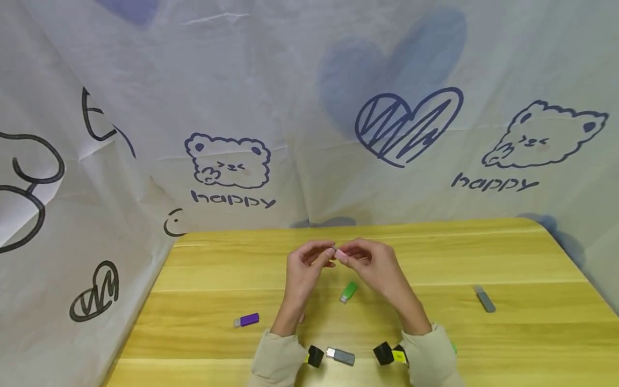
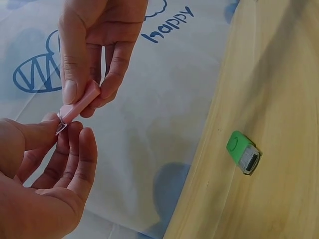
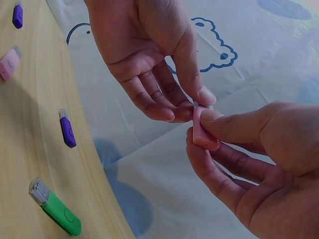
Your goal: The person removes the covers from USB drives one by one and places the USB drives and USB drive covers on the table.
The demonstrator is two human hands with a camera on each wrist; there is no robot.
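Observation:
A pink USB flash drive (image 2: pixel 82 103) is held above the far part of the table, between both hands. My right hand (image 1: pixel 374 263) pinches its pink body between thumb and fingers. At the drive's other end, my left hand (image 1: pixel 307 263) pinches the small clear cap (image 2: pixel 62 128) with thumb and forefinger. Whether the cap is fully seated cannot be seen, since fingertips cover part of it. In the right wrist view the pink body slants down from the left thumb. Below the hands, a green USB flash drive (image 1: pixel 348 292) lies on the table.
On the wooden table (image 1: pixel 217 269) lie a purple drive (image 1: pixel 249 319), a grey drive (image 1: pixel 340 356) between the forearms and another grey drive (image 1: pixel 486 300) at right. The right wrist view also shows a second pink drive (image 3: pixel 9 63). A printed cloth (image 1: pixel 309 107) hangs behind.

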